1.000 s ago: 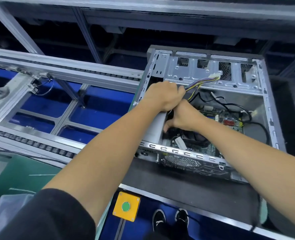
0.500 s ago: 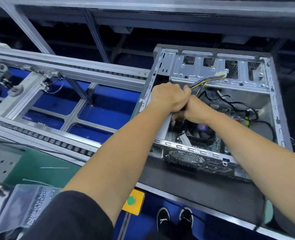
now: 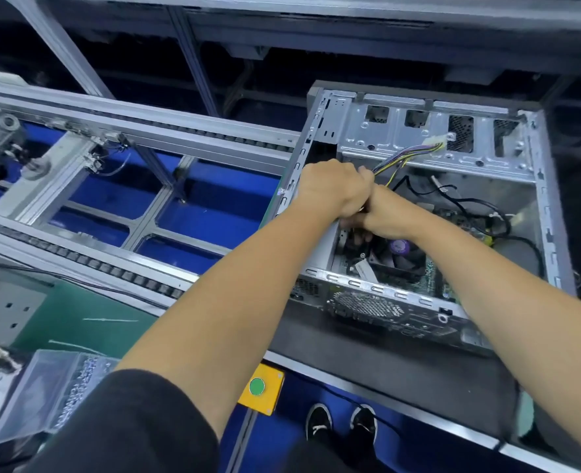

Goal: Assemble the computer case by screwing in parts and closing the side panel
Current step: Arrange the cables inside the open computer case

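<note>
Steel computer case (image 3: 534, 199) open, left hand (image 3: 330, 189) fisted on wire bundle (image 3: 408, 158), hiding right hand (image 3: 381, 213), grip unclear

Silver case (image 3: 418, 134); multicoloured wire bundle (image 3: 408, 158); purple fan label (image 3: 399, 246); yellow box (image 3: 262, 390), green button (image 3: 257, 386).

This is a factory assembly line, not a home or office. Aluminium-profile conveyor rails (image 3: 139, 131) with roller chains run across the left of the frame over blue trays below, and an open computer case (image 3: 534, 213) sits on a dark pallet (image 3: 367, 363) at right. A yellow box with a green push-button (image 3: 257, 386) hangs at the lower centre, beside a green mat (image 3: 88, 322) at lower left.
</note>
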